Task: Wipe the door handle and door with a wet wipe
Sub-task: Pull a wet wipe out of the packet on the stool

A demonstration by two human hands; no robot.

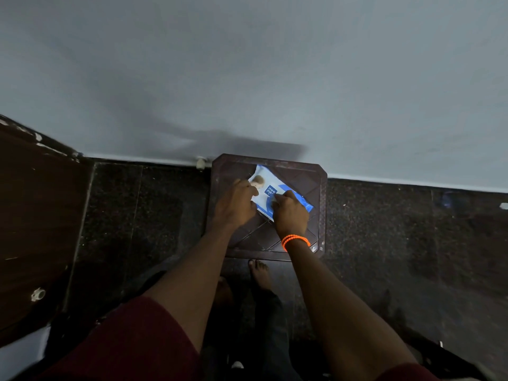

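Note:
A white and blue wet wipe pack (pixel 268 185) lies on a dark brown plastic stool (pixel 302 177) by the wall. My left hand (pixel 236 206) rests on the pack's left end with its fingers pressing down. My right hand (pixel 291 214), with an orange bead bracelet at the wrist, pinches at the pack's middle near the blue label. Whether a wipe is between the fingers is hidden. The dark wooden door (pixel 35 215) stands at the left, with a small metal fitting (pixel 38 294) low on it.
A pale grey wall (pixel 275 78) fills the upper view. The floor (pixel 398 243) is dark speckled stone. My bare feet (pixel 259 273) stand just in front of the stool. A small white stopper (pixel 201 162) sits at the wall base.

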